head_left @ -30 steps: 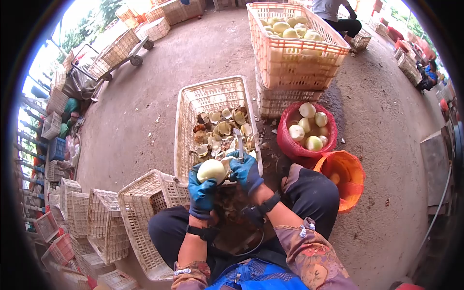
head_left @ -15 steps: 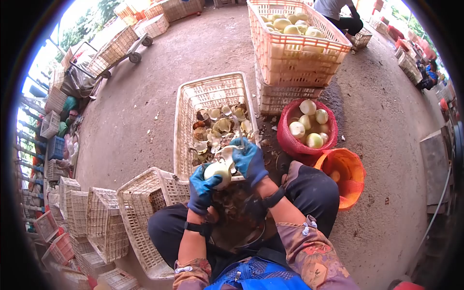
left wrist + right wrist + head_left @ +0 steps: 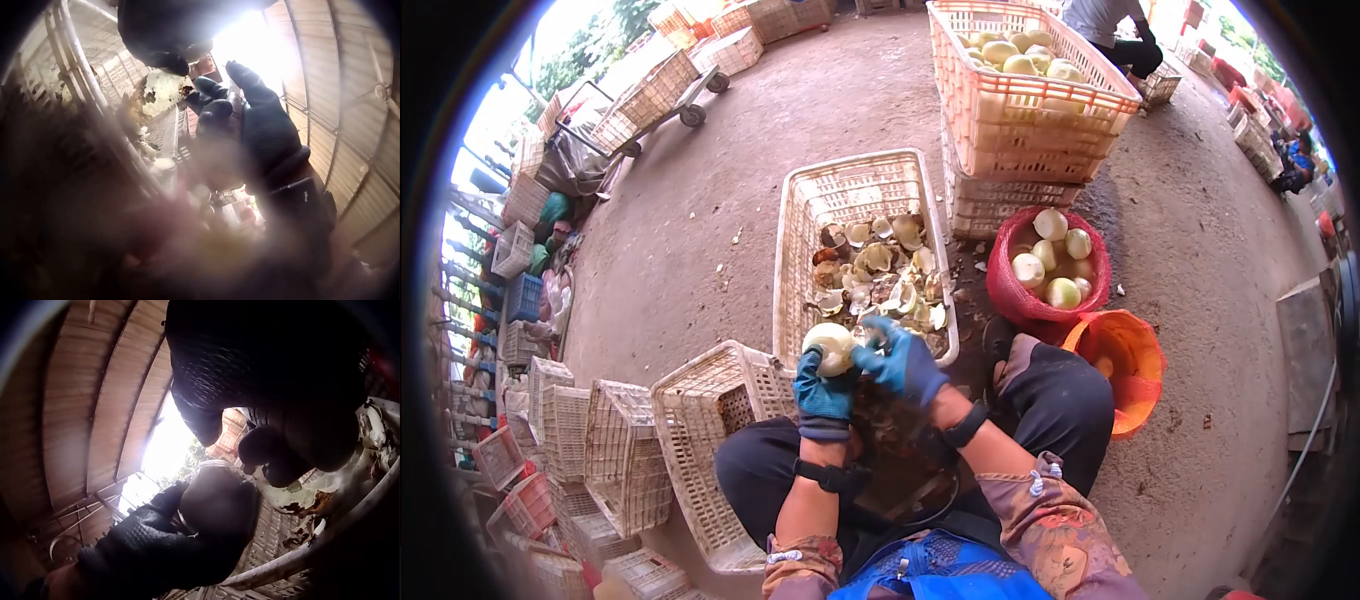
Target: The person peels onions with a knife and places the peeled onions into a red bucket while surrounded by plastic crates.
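My left hand (image 3: 824, 392), in a blue glove, grips a pale peeled onion (image 3: 830, 347) over the near end of a peel-filled crate (image 3: 784, 230). Close at its right, my gloved right hand (image 3: 900, 362) has its fingers curled, fingertips right at the onion's side. A narrow knife handle (image 3: 236, 103) shows between the right fingers in the left wrist view; the blade is hidden. Onion peels (image 3: 880, 265), cup-shaped, white and brown, lie in the crate. In the right wrist view the onion (image 3: 215, 497) sits in the left palm, in shadow.
Right of the crate stands a red tub (image 3: 1000, 270) holding peeled onions, with an orange bucket (image 3: 1140, 375) nearer. Behind are stacked crates (image 3: 1040, 130), the top one full of onions. An empty crate (image 3: 690, 420) leans by the left knee. A cart (image 3: 685, 105) stands farther back.
A peel hanging between the hands half a second ago is gone from there. The onion has turned upright in the left hand, and the knife blade no longer shows in the head view.
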Available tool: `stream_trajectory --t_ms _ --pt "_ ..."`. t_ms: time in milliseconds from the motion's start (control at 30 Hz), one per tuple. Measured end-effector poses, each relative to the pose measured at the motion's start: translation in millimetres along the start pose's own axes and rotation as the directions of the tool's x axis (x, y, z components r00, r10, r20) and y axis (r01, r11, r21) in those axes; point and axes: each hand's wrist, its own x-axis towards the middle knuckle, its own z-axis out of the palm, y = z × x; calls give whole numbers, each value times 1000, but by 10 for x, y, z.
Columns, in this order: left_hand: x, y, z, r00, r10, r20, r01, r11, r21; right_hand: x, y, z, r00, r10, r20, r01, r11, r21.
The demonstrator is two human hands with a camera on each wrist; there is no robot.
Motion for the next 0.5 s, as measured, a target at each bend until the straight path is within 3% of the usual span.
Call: stream_trajectory --t_ms 67,200,333,400,500 --pt "60 -24 -84 999 -35 40 35 999 -6 -94 -119 20 990 -119 73 136 943 -303" --pt "40 -23 -45 996 -2 94 -14 986 167 -74 -219 19 993 -93 74 114 921 -372" --pt "-42 -15 172 994 109 -10 -102 953 284 -87 -199 30 998 -22 58 40 948 -317" --pt "19 -24 86 999 47 -19 -41 968 247 -70 -69 67 999 -32 -6 29 953 -303" --pt "18 -20 99 996 -66 -67 72 992 102 125 276 74 992 -33 -120 24 997 -80"
